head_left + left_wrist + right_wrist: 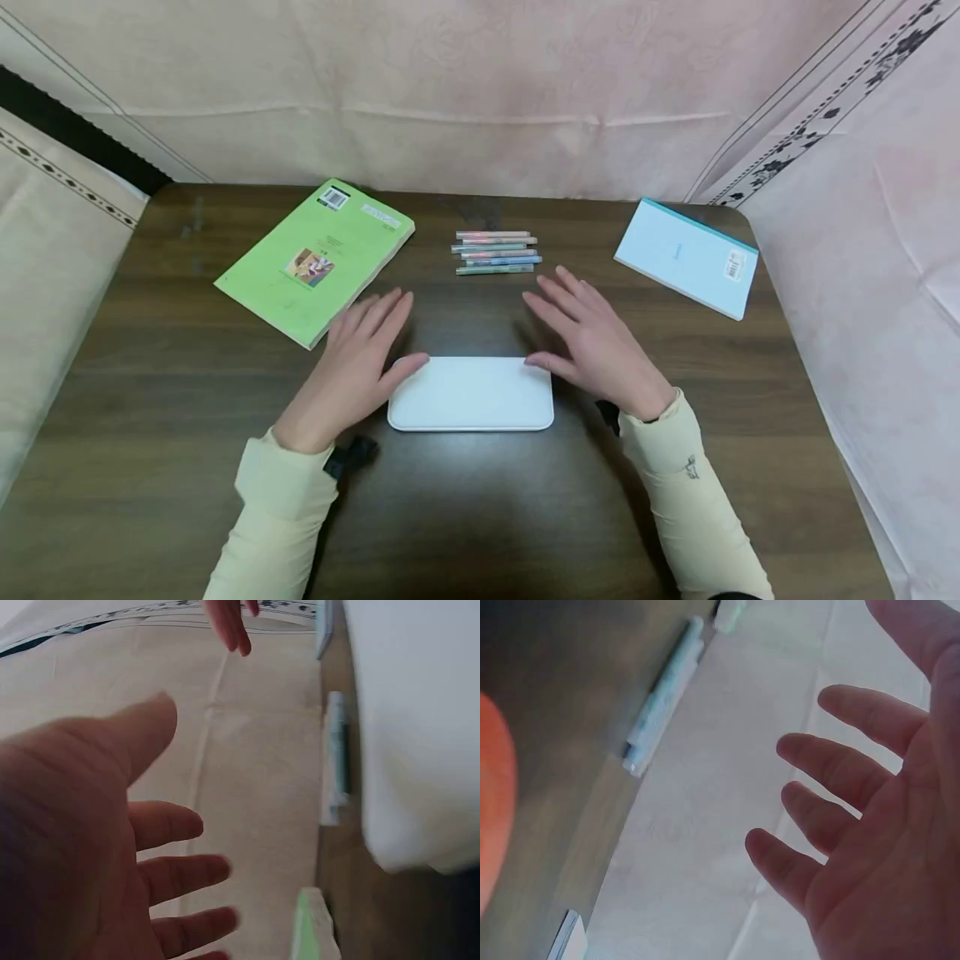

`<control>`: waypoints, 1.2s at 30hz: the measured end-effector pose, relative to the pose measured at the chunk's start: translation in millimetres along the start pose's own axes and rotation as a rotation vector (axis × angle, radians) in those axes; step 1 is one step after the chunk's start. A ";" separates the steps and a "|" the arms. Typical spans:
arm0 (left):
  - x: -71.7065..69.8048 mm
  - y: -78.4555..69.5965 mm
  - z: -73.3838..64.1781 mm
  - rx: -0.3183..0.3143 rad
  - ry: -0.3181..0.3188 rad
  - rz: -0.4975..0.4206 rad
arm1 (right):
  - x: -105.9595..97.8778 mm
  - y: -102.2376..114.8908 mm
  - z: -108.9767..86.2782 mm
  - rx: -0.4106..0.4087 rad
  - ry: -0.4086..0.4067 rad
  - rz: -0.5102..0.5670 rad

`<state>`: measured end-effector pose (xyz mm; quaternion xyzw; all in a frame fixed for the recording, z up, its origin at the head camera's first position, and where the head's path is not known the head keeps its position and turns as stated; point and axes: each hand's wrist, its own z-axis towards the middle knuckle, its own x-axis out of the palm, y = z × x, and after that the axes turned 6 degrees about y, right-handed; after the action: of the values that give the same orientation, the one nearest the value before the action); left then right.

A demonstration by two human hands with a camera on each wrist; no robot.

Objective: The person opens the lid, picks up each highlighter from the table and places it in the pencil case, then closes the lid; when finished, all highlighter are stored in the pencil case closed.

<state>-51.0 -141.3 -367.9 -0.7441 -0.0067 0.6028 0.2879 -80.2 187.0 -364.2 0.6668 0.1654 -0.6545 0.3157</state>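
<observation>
- Cream sleeves [281, 508] are nearest me, reaching over the bench [450, 517].
- Left grip [352, 371] and right grip [596, 342] have fingers spread and hold nothing.
- The flat white thing [471, 396] lies between them, I guess so both can reach.
- Pens [498, 261] lie in a row beyond it, maybe to stay tidy.
- Green book [315, 265] and blue book [686, 258] lie off to the sides, perhaps leaving me room.

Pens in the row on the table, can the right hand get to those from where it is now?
Probably yes: the right hand is open, close to the right ends of the pens, and nothing visible blocks the gap; the white rectangular object lies on the near side.
</observation>
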 end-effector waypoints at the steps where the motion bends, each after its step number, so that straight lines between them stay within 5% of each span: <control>1: 2.5 2.5 -5.6 0.001 0.015 -0.005 | 0.5 2.8 -3.2 -0.016 0.008 -0.004; 5: 17.7 12.6 -25.0 -0.010 0.083 -0.032 | 7.9 12.5 -16.5 -0.072 0.064 -0.014; 10: 38.1 18.0 -32.4 0.016 0.115 -0.068 | 21.5 21.0 -29.2 -0.099 0.144 -0.007; 25: 40.4 29.3 1.3 0.018 0.145 -0.071 | 26.8 5.0 -12.1 -0.030 0.222 -0.013; 36: 49.0 35.8 1.8 0.022 0.088 -0.125 | 29.1 1.6 -12.6 0.012 0.237 -0.006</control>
<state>-51.3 -152.9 -427.4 -0.7650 -0.0339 0.5502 0.3330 -66.9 188.2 -393.0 0.7408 0.1997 -0.5731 0.2880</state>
